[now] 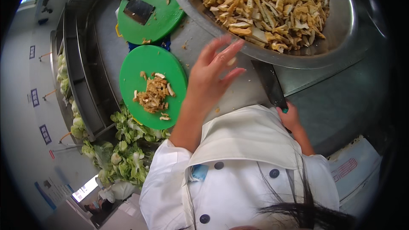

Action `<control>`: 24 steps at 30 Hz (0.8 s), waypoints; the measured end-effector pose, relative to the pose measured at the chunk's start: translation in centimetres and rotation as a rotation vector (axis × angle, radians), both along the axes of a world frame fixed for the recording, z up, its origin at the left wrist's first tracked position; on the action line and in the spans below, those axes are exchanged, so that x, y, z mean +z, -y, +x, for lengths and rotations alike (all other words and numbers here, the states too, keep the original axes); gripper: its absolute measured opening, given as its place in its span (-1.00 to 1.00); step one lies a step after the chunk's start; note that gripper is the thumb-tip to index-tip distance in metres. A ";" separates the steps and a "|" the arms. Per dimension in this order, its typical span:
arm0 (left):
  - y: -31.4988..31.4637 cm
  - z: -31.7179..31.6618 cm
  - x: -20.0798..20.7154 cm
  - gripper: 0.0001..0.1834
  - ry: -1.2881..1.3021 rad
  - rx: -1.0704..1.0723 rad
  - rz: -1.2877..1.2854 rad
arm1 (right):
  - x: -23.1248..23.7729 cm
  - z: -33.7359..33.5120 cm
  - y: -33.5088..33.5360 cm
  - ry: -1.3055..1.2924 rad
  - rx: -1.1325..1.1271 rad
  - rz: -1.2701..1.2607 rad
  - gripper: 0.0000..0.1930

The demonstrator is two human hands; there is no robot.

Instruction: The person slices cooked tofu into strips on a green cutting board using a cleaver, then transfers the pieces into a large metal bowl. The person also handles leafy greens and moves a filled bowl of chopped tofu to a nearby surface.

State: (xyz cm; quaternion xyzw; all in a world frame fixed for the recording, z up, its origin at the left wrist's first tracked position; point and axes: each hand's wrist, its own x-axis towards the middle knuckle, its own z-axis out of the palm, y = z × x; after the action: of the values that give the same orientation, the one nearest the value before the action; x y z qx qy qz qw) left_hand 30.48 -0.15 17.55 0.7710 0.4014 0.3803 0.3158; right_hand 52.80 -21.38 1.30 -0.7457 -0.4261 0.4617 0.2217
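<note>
My left hand [211, 69] is raised over the steel counter with its fingers apart, fingertips close to the rim of a large metal bowl [286, 61]. A small pale bit shows by its fingers; I cannot tell whether it clings there. Tan and cream cut strips [264, 6] fill the bowl. Low at the right, my right hand [290, 117] grips the handle of a broad dark-bladed knife [269, 81], its blade pointing toward the bowl. Left of my left forearm, a round green cutting board [134, 70] carries a pile of chopped brown pieces [153, 96].
Farther off lies another green cutting board [166, 21] with a cleaver [138, 10] and scraps on it. Leafy green vegetables [128, 157] are heaped at the lower left. A metal sink or trough [91, 76] runs along the left. A white box [355, 166] stands at the lower right.
</note>
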 end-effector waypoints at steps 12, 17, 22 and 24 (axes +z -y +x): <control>12.8 -19.0 -13.1 -0.65 -0.366 0.802 -0.072 | 2.3 -4.8 -6.9 0.166 0.449 0.205 -0.78; 16.7 -24.9 -15.6 -0.55 -0.559 1.089 -0.298 | 3.5 -9.3 -10.6 0.170 0.572 0.354 -0.79; 14.7 -27.6 -16.7 -0.52 -0.202 0.875 -0.449 | 3.9 -15.7 -11.9 0.011 0.490 0.219 -0.81; 13.6 -28.1 -16.0 -0.58 -0.170 0.833 -0.355 | 4.6 -17.8 -11.7 -0.101 0.374 0.123 -0.83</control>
State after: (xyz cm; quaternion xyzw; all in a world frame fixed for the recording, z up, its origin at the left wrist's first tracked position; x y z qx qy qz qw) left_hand 2.40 -13.72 1.50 0.5065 0.7605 0.3358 0.2290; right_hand 35.03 -9.70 5.86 -0.6145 -0.5728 0.5048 0.1986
